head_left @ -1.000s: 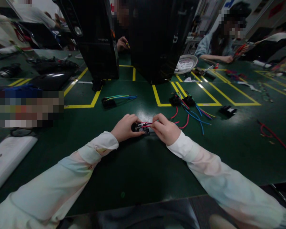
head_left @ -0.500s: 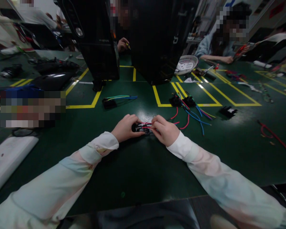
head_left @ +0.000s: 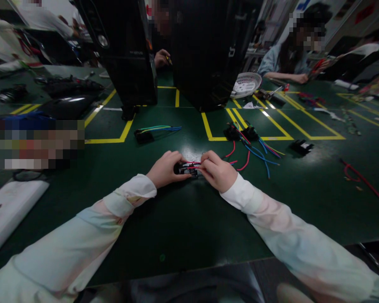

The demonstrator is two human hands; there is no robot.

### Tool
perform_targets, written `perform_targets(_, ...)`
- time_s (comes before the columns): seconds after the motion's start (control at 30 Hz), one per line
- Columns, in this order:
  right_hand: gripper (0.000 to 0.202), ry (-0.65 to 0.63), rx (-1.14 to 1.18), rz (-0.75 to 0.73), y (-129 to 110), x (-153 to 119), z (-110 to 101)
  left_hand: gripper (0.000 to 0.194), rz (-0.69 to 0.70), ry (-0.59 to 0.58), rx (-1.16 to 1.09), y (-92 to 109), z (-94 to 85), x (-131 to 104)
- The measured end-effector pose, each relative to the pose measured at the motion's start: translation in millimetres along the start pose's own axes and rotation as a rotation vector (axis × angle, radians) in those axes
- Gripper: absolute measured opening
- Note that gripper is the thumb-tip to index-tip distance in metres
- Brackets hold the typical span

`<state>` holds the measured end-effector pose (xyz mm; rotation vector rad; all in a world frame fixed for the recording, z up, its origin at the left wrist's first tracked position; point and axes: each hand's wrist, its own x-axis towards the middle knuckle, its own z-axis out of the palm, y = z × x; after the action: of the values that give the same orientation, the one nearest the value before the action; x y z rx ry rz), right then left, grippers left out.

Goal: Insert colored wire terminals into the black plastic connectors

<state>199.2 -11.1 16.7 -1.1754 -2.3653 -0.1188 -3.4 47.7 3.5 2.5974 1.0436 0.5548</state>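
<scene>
Low over the green table, my left hand (head_left: 168,169) grips a small black plastic connector (head_left: 189,170) between thumb and fingers. Red wires (head_left: 193,163) run along the connector toward the right. My right hand (head_left: 219,170) pinches these wires close to the connector's right side, its fingertips closed around them. Wire ends stick out behind the right hand. Just beyond my hands lies a similar black connector (head_left: 144,135) with green and blue wires. To the right, two more black connectors (head_left: 232,132) carry red, blue and yellow wires.
Two tall black computer cases (head_left: 208,54) stand at the back. A separate black part (head_left: 301,147) and a red wire (head_left: 361,181) lie to the right. A white basket (head_left: 246,84) sits farther off; a white box (head_left: 15,206) is at left. Other people sit across the table.
Both hands keep almost the same hold on the connector and wires. The whole view has shifted very slightly; nothing else has visibly moved.
</scene>
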Motion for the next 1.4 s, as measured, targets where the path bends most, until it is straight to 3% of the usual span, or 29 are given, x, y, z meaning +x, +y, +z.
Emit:
perform_targets(0.23,0.009,-0.043,0.061,0.021,5.6,-0.3,-3.7,0.036,-0.003,0.0,-0.01,1.3,-1.4,-0.7)
perform_targets(0.43,0.016,-0.053,-0.045,0.082,0.1,0.5,-12.8,0.037,-0.007,0.004,-0.013,1.7,-1.2,-0.6)
perform_targets(0.8,0.014,-0.015,-0.001,0.078,1.4,-2.9,-6.6,0.038,-0.002,0.002,0.012,0.1,-0.6,-0.7)
perform_targets(1.0,0.011,-0.108,0.05,0.02,1.3,-1.3,-7.8,0.036,-0.001,0.001,-0.003,0.8,-0.9,-1.0)
perform_targets(1.2,0.012,-0.018,0.055,0.034,0.1,-1.1,-8.7,0.036,-0.005,0.003,-0.011,1.1,-1.0,-1.2)
perform_targets(1.4,0.01,-0.068,0.042,0.044,0.5,-1.3,-6.6,0.037,-0.003,0.0,-0.007,0.8,-1.3,-0.7)
